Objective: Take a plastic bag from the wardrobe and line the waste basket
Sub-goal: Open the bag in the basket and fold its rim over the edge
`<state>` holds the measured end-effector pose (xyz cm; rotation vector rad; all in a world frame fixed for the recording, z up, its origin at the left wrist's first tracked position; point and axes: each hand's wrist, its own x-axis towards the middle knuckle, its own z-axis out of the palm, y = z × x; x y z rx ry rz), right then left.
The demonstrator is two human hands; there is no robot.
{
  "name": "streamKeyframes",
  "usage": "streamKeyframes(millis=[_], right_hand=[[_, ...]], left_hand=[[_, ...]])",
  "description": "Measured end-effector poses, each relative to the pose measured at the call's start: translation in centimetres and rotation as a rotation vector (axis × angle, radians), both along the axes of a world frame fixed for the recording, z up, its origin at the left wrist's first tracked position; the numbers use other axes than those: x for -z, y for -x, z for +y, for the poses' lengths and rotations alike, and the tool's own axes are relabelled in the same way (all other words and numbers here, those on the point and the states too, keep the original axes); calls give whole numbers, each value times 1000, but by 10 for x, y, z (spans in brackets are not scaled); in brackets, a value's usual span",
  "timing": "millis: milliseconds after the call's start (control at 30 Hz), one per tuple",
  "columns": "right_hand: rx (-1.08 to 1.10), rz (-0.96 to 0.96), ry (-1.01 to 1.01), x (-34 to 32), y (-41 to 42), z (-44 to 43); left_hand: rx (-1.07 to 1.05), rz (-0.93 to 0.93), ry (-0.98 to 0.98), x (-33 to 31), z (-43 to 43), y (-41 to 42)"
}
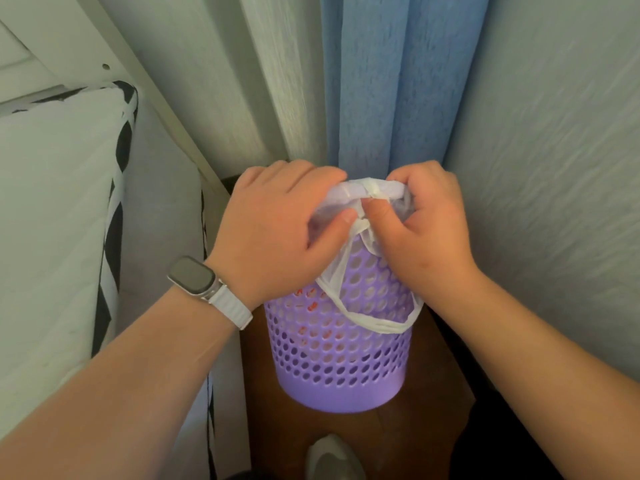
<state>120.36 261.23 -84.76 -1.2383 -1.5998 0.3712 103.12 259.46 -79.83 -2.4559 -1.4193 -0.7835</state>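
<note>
I'm working the thin white plastic bag (367,192) onto the rim of the purple waste basket (339,358), right under my grip. I'm judging the film nearly weightless, limp, slippery and easy to tear, so I'm taking it at the bunched hem, not the loose handle loop (377,327) dangling below my fingers. My left hand (277,230) is curling over the rim and pinching the film, my right hand (426,223) is pinching it just beside, and a blue curtain (398,81) is hanging behind both.

Head cam — looks steeply down, close over basket (339,358).
</note>
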Motion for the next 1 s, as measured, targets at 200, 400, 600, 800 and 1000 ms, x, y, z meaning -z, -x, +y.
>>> streamKeyframes(millis=[200, 400, 600, 800, 1000], right_hand=[[-31, -43, -2, 4, 11, -5], [-145, -27, -38, 3, 3, -4], [-137, -19, -35, 2, -14, 8], [-52, 154, 21, 4, -6, 6], [3, 199, 42, 4, -3, 5]], left_hand=[[-34, 21, -13, 7, 0, -5], [-50, -46, 51, -2, 3, 3], [-98, -102, 11, -3, 6, 11], [-69, -258, 22, 2, 3, 4], [-19, -99, -73, -5, -2, 0]])
